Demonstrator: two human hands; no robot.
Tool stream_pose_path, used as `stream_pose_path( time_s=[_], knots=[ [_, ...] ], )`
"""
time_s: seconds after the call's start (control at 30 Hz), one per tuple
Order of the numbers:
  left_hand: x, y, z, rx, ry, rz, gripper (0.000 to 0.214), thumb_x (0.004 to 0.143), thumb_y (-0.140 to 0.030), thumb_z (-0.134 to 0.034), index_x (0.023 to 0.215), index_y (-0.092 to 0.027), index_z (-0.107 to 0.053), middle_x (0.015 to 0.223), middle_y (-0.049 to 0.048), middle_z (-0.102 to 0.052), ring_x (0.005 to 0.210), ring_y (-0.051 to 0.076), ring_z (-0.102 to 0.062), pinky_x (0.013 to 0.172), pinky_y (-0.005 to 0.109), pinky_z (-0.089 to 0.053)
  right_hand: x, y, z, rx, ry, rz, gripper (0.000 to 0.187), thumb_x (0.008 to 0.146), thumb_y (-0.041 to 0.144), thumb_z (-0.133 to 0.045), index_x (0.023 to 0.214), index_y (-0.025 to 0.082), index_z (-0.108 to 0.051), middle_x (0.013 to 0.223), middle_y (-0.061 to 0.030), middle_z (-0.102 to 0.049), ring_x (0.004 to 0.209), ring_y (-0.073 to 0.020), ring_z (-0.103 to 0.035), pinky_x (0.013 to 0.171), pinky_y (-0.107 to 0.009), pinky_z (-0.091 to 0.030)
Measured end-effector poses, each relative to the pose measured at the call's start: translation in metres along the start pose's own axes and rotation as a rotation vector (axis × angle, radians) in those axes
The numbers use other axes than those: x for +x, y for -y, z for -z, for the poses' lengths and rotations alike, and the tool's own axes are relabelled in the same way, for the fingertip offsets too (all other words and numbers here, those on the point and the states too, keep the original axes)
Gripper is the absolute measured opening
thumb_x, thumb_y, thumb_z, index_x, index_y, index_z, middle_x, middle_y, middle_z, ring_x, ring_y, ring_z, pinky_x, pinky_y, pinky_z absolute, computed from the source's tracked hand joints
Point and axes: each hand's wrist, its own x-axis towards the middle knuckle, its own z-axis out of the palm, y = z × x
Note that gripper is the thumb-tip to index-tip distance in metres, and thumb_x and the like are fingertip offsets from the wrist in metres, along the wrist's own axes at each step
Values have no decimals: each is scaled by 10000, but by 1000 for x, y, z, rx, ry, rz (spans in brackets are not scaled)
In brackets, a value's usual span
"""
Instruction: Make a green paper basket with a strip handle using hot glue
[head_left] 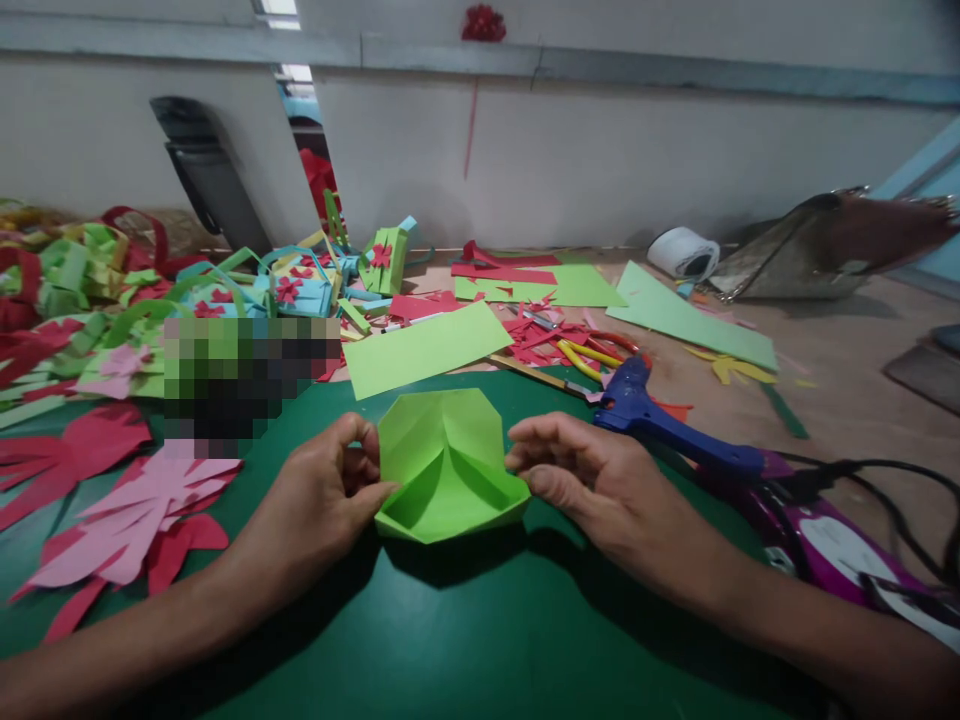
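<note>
A folded light-green paper piece (448,465), opened into a shallow box-like form, rests on a dark green sheet (465,620). My left hand (322,495) pinches its left edge between thumb and fingers. My right hand (581,475) grips its right edge the same way. Both forearms reach in from the bottom corners.
A blue glue gun (660,420) with a black cord lies just right of my right hand. A flat light-green sheet (424,347) sits behind the folded piece. Red and pink paper cut-outs (127,500) lie left; paper baskets (300,280), scissors (592,352) and a tape roll (684,252) are farther back.
</note>
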Motion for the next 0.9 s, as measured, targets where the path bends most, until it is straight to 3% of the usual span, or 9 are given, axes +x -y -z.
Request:
stream_pose_path(
  time_s=[0.07,0.13,0.23,0.3,0.37,0.47,0.67,0.9],
  knots=[
    [0,0,0,4,17,1,233,721,-234,-619,769,-198,-393,663,-15,-619,608,145,-619,532,239,-462,-2,-1,0,-23,-35,20,251,922,388,-457,1100,226,-530,959,-35,-657,875,-168,-625,718,-278,-509],
    [0,0,0,1,30,-10,216,735,-231,-613,783,-195,-405,719,8,-639,661,170,-642,570,267,-486,-3,-1,-1,-153,-63,104,299,886,379,-530,1152,243,-518,1053,-50,-643,935,-189,-618,756,-308,-514],
    [-1,0,0,7,30,-23,191,740,-228,-600,785,-194,-418,723,15,-644,662,181,-646,565,275,-489,-4,-1,-6,-439,-105,430,345,821,251,-628,1153,222,-541,1229,-98,-558,1127,-238,-521,912,-384,-449],
    [0,-1,0,25,9,-33,181,726,-216,-606,776,-192,-434,710,12,-645,654,180,-642,551,264,-480,-4,0,-10,-567,-105,640,287,833,176,-594,1118,189,-557,1181,-111,-585,1158,-247,-481,959,-418,-391],
    [0,-1,-1,50,-18,-44,180,708,-205,-619,770,-190,-451,701,10,-643,645,174,-632,535,252,-467,-3,0,-15,-635,-104,723,233,846,139,-559,1077,167,-564,1005,-90,-660,1080,-241,-522,936,-436,-366],
    [1,-1,-1,43,-25,-43,187,689,-189,-625,764,-191,-454,657,-7,-611,611,159,-607,507,237,-445,0,1,-22,-710,-121,694,181,855,100,-508,1007,160,-587,827,-59,-693,965,-233,-580,922,-475,-305],
    [1,-1,1,-28,-14,0,233,645,-151,-603,746,-198,-398,564,-70,-526,483,90,-494,442,188,-356,6,5,-26,-724,-96,595,164,811,81,-518,784,205,-622,664,14,-681,980,-251,-579,993,-570,-85],
    [-2,1,1,48,-49,-37,201,680,-141,-567,783,-197,-404,619,-44,-583,527,104,-535,483,199,-381,10,18,-28,-753,14,416,165,800,91,-530,703,187,-624,675,-13,-652,988,-255,-570,962,-617,-76]
  ],
)
